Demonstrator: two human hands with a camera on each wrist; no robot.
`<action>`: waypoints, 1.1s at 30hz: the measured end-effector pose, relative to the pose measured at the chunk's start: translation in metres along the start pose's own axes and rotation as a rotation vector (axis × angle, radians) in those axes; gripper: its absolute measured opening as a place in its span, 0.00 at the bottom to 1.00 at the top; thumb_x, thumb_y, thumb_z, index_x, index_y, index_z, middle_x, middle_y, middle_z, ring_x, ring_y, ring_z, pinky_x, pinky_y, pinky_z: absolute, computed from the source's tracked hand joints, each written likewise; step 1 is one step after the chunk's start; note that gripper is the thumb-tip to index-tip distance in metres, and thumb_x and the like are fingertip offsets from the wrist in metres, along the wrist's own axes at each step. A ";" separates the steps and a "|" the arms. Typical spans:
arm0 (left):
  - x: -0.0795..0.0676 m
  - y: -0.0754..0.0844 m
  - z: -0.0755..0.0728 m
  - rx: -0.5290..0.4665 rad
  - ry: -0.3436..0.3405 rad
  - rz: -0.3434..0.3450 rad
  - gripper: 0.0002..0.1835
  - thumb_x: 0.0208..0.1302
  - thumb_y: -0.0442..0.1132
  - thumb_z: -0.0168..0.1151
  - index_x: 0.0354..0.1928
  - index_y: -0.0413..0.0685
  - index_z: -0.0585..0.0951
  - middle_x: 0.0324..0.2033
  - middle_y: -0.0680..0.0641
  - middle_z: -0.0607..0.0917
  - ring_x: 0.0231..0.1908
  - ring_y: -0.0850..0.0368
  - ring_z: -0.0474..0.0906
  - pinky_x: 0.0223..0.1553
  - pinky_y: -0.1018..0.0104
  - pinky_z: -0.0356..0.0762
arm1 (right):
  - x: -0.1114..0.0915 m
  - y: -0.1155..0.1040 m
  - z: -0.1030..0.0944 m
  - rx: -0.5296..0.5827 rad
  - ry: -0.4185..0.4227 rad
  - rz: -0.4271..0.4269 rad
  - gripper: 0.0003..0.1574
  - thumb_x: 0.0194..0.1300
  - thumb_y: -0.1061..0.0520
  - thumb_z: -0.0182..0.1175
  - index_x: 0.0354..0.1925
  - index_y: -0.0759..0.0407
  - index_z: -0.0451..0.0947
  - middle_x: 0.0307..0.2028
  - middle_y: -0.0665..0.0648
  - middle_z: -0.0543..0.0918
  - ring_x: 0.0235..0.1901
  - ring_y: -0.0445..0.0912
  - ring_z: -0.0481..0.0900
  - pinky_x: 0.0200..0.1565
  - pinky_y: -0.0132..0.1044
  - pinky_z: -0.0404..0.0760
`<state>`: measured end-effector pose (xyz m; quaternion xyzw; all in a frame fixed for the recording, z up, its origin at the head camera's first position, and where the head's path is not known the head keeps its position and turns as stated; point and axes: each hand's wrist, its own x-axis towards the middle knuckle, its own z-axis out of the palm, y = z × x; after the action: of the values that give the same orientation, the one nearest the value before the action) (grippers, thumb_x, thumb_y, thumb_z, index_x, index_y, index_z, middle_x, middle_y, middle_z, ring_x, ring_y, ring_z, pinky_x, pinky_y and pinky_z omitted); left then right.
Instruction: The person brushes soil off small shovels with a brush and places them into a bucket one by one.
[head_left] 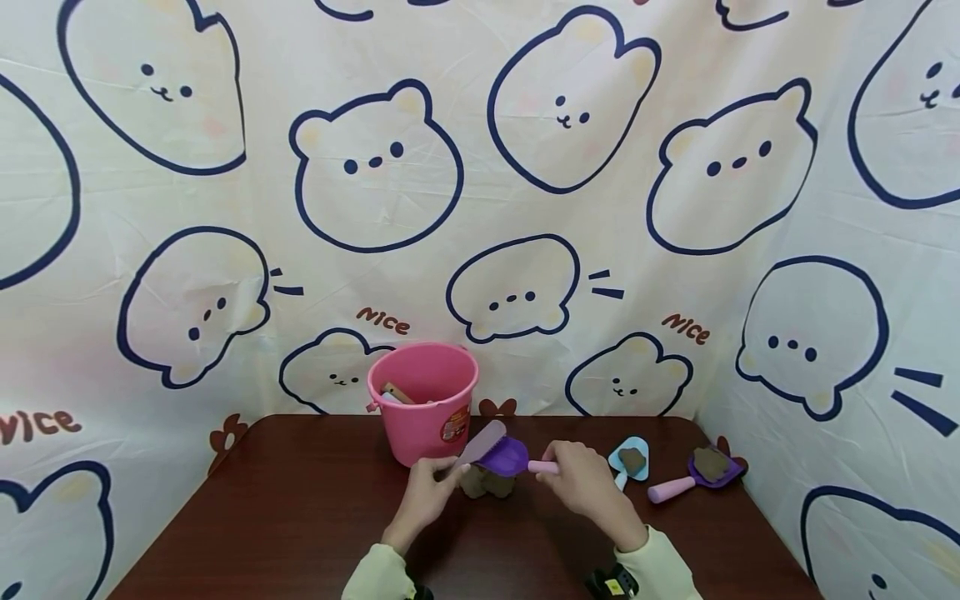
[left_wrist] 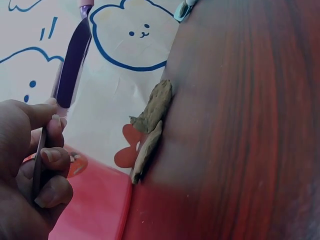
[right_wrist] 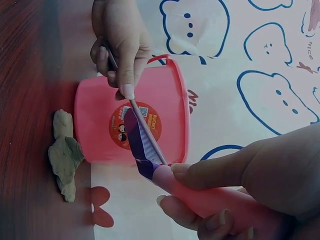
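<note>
My left hand (head_left: 435,492) grips a flat mauve stick-like scraper (head_left: 487,439) with a rounded end. In my right hand (head_left: 588,483) is the pink handle of a toy shovel (head_left: 504,457) with a purple scoop. The scraper's blade lies along the scoop, overlapping it in the right wrist view. Below both tools, grey-brown clay-like lumps (right_wrist: 65,155) lie on the table. Seen from the left wrist, the fingers (left_wrist: 55,192) curl round the scraper's thin edge, and the shovel's scoop (left_wrist: 75,65) shows edge-on beyond them.
A pink bucket (head_left: 423,425) with some sticks inside stands behind my left hand. To the right lie a small light-blue shovel (head_left: 637,446) and another purple shovel (head_left: 675,489), each bearing a brown lump. A patterned cloth (head_left: 525,208) hangs round the brown table (head_left: 300,500).
</note>
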<state>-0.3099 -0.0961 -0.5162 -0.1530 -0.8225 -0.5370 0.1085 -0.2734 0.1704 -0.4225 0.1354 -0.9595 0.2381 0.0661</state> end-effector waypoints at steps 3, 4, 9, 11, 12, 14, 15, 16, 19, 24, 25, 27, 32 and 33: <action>0.000 -0.001 -0.002 -0.003 0.007 0.002 0.15 0.71 0.43 0.65 0.47 0.37 0.88 0.33 0.41 0.86 0.31 0.59 0.75 0.31 0.70 0.73 | -0.001 0.000 -0.001 0.001 -0.002 -0.001 0.13 0.61 0.53 0.74 0.39 0.58 0.81 0.29 0.51 0.82 0.25 0.45 0.75 0.30 0.41 0.76; 0.000 -0.001 -0.003 -0.006 0.011 -0.008 0.15 0.72 0.43 0.64 0.47 0.37 0.88 0.33 0.40 0.86 0.31 0.59 0.75 0.32 0.71 0.73 | -0.001 0.000 -0.001 0.003 -0.003 -0.002 0.13 0.61 0.53 0.74 0.39 0.58 0.81 0.29 0.51 0.82 0.25 0.45 0.75 0.30 0.41 0.76; 0.001 -0.003 -0.005 -0.021 0.036 0.001 0.12 0.71 0.41 0.65 0.44 0.37 0.88 0.32 0.40 0.86 0.30 0.62 0.75 0.32 0.71 0.73 | -0.002 0.000 -0.003 0.013 -0.001 -0.008 0.12 0.61 0.54 0.74 0.37 0.57 0.81 0.26 0.50 0.81 0.24 0.44 0.74 0.29 0.40 0.76; 0.001 -0.003 -0.006 -0.029 0.051 0.001 0.11 0.71 0.40 0.65 0.37 0.39 0.88 0.26 0.45 0.83 0.27 0.63 0.73 0.30 0.72 0.71 | -0.003 0.000 -0.004 0.014 -0.002 -0.009 0.11 0.61 0.54 0.73 0.37 0.57 0.81 0.26 0.50 0.81 0.23 0.44 0.74 0.29 0.40 0.75; 0.001 -0.004 -0.006 -0.037 0.059 -0.001 0.11 0.71 0.40 0.65 0.33 0.40 0.87 0.23 0.48 0.80 0.26 0.64 0.72 0.29 0.72 0.69 | -0.003 0.000 -0.005 0.016 -0.004 -0.006 0.11 0.61 0.54 0.73 0.37 0.57 0.82 0.26 0.50 0.81 0.23 0.44 0.74 0.29 0.40 0.75; 0.001 -0.004 -0.005 -0.046 0.080 -0.002 0.12 0.71 0.39 0.65 0.28 0.42 0.84 0.20 0.52 0.75 0.24 0.64 0.69 0.28 0.72 0.66 | -0.003 0.001 -0.007 0.022 -0.007 -0.003 0.12 0.62 0.54 0.72 0.38 0.58 0.82 0.26 0.50 0.81 0.23 0.45 0.74 0.29 0.40 0.75; 0.001 -0.004 -0.005 -0.050 0.085 -0.003 0.14 0.71 0.40 0.65 0.25 0.44 0.82 0.19 0.53 0.72 0.23 0.64 0.68 0.27 0.72 0.65 | -0.003 0.002 -0.008 0.022 -0.007 0.000 0.12 0.63 0.53 0.72 0.38 0.59 0.82 0.26 0.50 0.80 0.23 0.45 0.74 0.29 0.40 0.75; 0.001 -0.003 -0.005 -0.053 0.089 -0.002 0.15 0.71 0.40 0.65 0.23 0.45 0.80 0.18 0.53 0.70 0.22 0.64 0.67 0.27 0.72 0.64 | -0.003 0.003 -0.009 0.023 -0.009 0.003 0.12 0.63 0.53 0.72 0.39 0.59 0.82 0.26 0.50 0.80 0.23 0.45 0.74 0.28 0.40 0.74; 0.001 -0.002 -0.005 -0.051 0.094 0.001 0.16 0.71 0.40 0.65 0.22 0.48 0.78 0.17 0.54 0.69 0.21 0.64 0.66 0.26 0.72 0.64 | -0.003 0.006 -0.011 0.030 -0.013 0.018 0.12 0.65 0.53 0.70 0.39 0.60 0.82 0.25 0.50 0.79 0.23 0.45 0.73 0.28 0.39 0.73; 0.000 0.000 -0.005 -0.040 0.095 0.009 0.15 0.71 0.40 0.65 0.23 0.49 0.80 0.17 0.54 0.69 0.22 0.64 0.65 0.26 0.72 0.64 | 0.000 0.011 -0.011 0.030 -0.019 0.036 0.14 0.68 0.50 0.67 0.39 0.60 0.82 0.22 0.50 0.76 0.22 0.45 0.72 0.26 0.39 0.71; 0.000 0.000 -0.005 -0.040 0.096 0.009 0.15 0.71 0.40 0.65 0.23 0.50 0.80 0.17 0.54 0.70 0.22 0.64 0.66 0.26 0.72 0.64 | 0.000 0.012 -0.010 0.030 -0.021 0.037 0.15 0.69 0.49 0.67 0.39 0.60 0.82 0.22 0.50 0.75 0.21 0.45 0.72 0.25 0.39 0.71; 0.000 0.000 -0.005 -0.042 0.098 0.010 0.14 0.71 0.41 0.65 0.24 0.49 0.81 0.17 0.54 0.70 0.22 0.65 0.66 0.26 0.72 0.64 | 0.001 0.013 -0.010 0.034 -0.027 0.041 0.17 0.70 0.47 0.65 0.39 0.61 0.82 0.21 0.51 0.75 0.21 0.45 0.72 0.25 0.38 0.71; 0.000 0.002 -0.004 -0.054 0.098 0.024 0.14 0.71 0.40 0.65 0.25 0.48 0.81 0.18 0.54 0.69 0.22 0.64 0.65 0.26 0.72 0.63 | 0.002 0.016 -0.008 0.039 -0.049 0.048 0.20 0.72 0.44 0.62 0.37 0.61 0.82 0.19 0.51 0.74 0.20 0.44 0.72 0.24 0.37 0.70; 0.000 0.003 -0.004 -0.055 0.098 0.029 0.14 0.71 0.41 0.65 0.25 0.47 0.81 0.18 0.54 0.69 0.22 0.64 0.65 0.26 0.72 0.63 | 0.002 0.017 -0.008 0.033 -0.053 0.045 0.20 0.72 0.44 0.62 0.37 0.61 0.82 0.19 0.51 0.74 0.20 0.44 0.72 0.24 0.37 0.70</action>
<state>-0.3091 -0.0987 -0.5122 -0.1413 -0.7987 -0.5647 0.1521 -0.2797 0.1880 -0.4224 0.1208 -0.9597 0.2516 0.0332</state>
